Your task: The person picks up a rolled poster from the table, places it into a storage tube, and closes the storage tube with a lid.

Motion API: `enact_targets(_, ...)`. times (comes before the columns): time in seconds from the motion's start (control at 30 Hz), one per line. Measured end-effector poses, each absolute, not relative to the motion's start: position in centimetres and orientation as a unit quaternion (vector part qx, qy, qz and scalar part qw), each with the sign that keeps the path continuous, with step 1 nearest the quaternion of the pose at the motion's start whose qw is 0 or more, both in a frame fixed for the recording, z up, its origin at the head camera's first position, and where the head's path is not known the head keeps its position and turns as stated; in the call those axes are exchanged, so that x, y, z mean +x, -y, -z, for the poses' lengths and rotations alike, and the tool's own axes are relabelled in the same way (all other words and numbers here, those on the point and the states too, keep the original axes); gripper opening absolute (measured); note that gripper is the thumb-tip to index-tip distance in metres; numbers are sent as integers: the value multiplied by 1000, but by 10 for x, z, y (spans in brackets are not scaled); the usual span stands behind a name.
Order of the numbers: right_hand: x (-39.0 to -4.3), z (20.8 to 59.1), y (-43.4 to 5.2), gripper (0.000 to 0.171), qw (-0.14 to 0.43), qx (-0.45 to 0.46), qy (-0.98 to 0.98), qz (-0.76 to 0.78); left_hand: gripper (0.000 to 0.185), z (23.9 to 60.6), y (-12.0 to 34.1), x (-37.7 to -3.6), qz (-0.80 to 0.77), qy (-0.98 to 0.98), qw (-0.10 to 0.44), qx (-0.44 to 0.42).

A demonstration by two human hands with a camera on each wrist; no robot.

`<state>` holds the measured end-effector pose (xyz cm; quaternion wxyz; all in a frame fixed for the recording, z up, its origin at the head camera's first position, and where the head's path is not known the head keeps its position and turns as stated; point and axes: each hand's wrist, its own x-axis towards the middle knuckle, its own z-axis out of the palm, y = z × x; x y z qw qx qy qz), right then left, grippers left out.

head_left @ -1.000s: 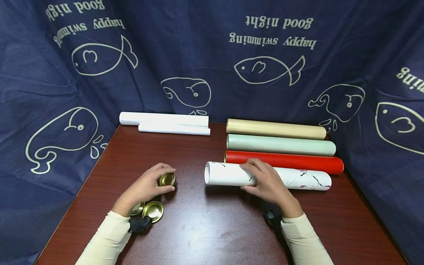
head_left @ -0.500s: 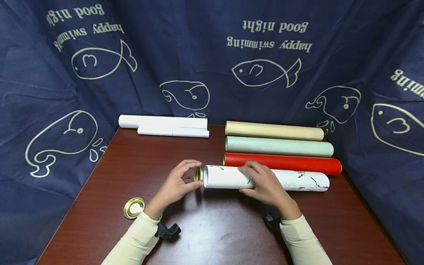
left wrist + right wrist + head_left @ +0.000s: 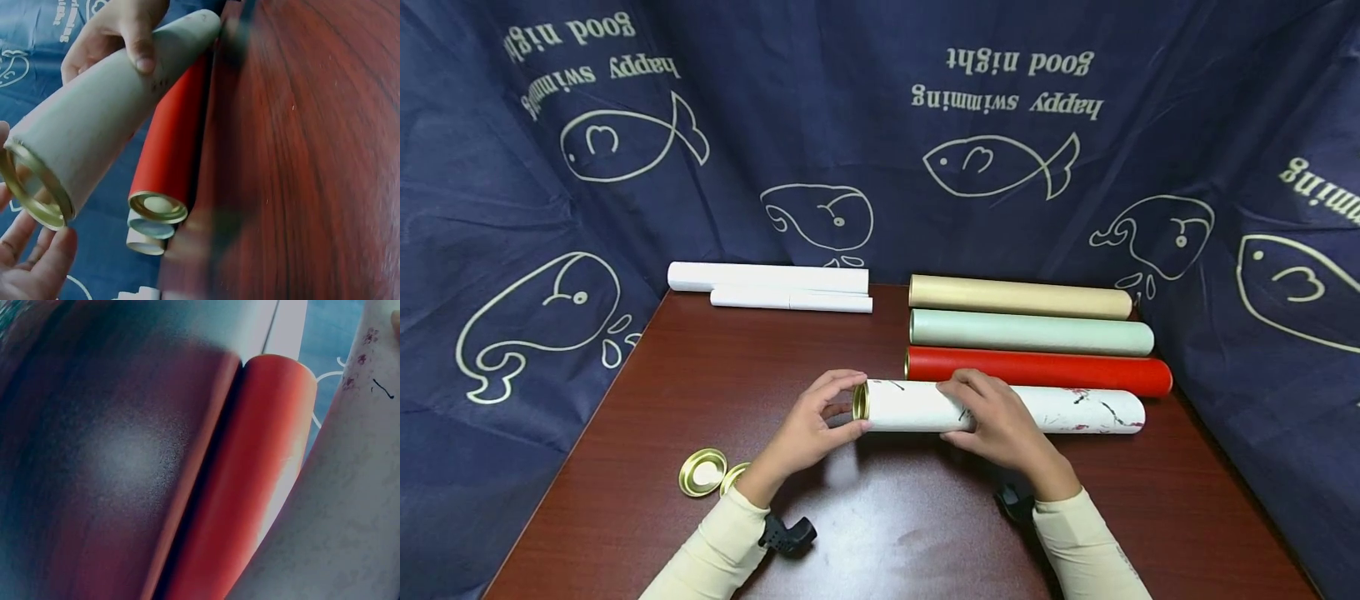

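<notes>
My right hand (image 3: 996,417) grips a white cardboard tube (image 3: 1075,408) with a dark and pink branch print around its middle, thumb on the near side. At the tube's left end my left hand (image 3: 816,425) pinches a gold metal cap (image 3: 860,402) between thumb and fingers. In the left wrist view the cap (image 3: 37,187) sits at the tube's mouth, its rim lined up with the tube's edge. The right wrist view shows the white tube (image 3: 337,506) beside the red one.
Behind the white tube lie a red tube (image 3: 1037,370), a pale green tube (image 3: 1030,330) and a gold tube (image 3: 1018,297). Two white paper rolls (image 3: 767,277) lie at the back left. Loose gold caps (image 3: 703,472) rest near my left forearm. A blue curtain (image 3: 737,125) surrounds the table.
My left hand has carried the gold cap rightward from the table's left part to the white tube's left end, and the cap now sits at its mouth. The right hand keeps its grip.
</notes>
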<state>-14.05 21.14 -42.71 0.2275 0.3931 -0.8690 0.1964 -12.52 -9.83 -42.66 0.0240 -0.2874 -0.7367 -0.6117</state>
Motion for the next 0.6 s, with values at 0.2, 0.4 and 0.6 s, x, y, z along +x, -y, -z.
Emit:
enact_targets(0.2, -142, 431, -210, 67, 223, 402, 867, -195, 54, 423, 104, -126, 600, 747, -11, -287)
enact_targets(0.4, -147, 427, -207, 67, 225, 414, 863, -183, 55, 424, 107, -128, 616, 736, -24, -279)
enact_targets(0.6, -142, 433, -205, 67, 215, 412, 867, -182, 56, 436, 109, -125, 638, 717, -30, -279)
